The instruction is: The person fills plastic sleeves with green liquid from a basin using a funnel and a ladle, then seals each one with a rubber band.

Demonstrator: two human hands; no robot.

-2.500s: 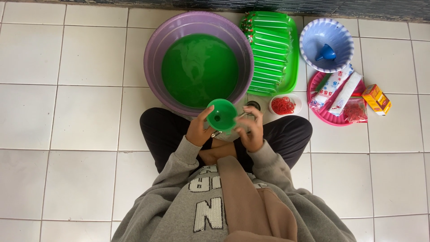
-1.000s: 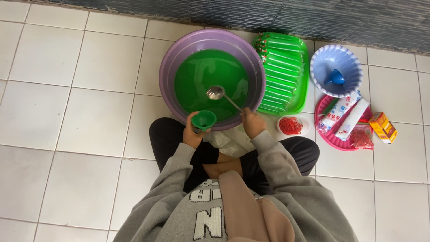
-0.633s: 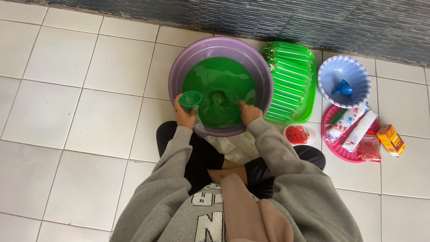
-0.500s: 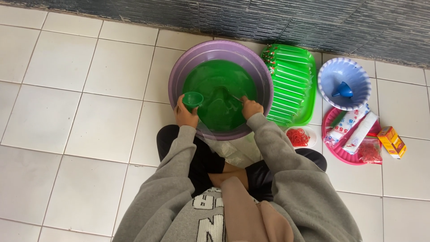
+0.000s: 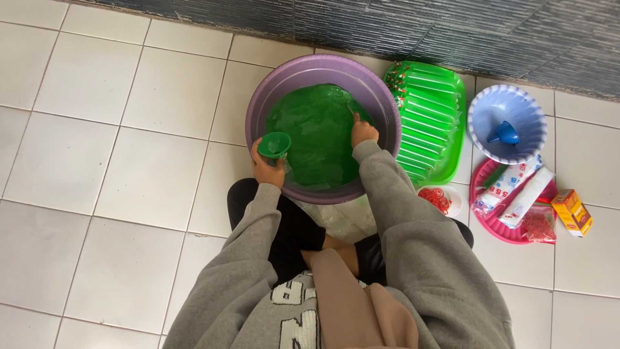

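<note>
A purple basin [image 5: 258, 110] full of green liquid [image 5: 313, 132] stands on the white tiled floor in front of my crossed legs. My left hand [image 5: 268, 169] holds a small green funnel [image 5: 274, 144] over the basin's near left rim. My right hand [image 5: 363, 132] grips the thin metal handle of a ladle [image 5: 351, 111] that dips into the liquid at the basin's right side; its bowl is hidden under the surface.
A green tray [image 5: 452, 116] of filled green packets lies right of the basin. Further right are a pale blue basket [image 5: 478, 119] holding a blue funnel [image 5: 504, 134], a pink tray [image 5: 491, 223] with plastic bags, a dish of red rubber bands [image 5: 439, 199] and an orange box [image 5: 572, 212]. A dark wall runs along the top.
Both hands have gone from my lap out over the basin. The funnel has moved to the left rim and the ladle, earlier above the liquid, now dips into it at the right.
</note>
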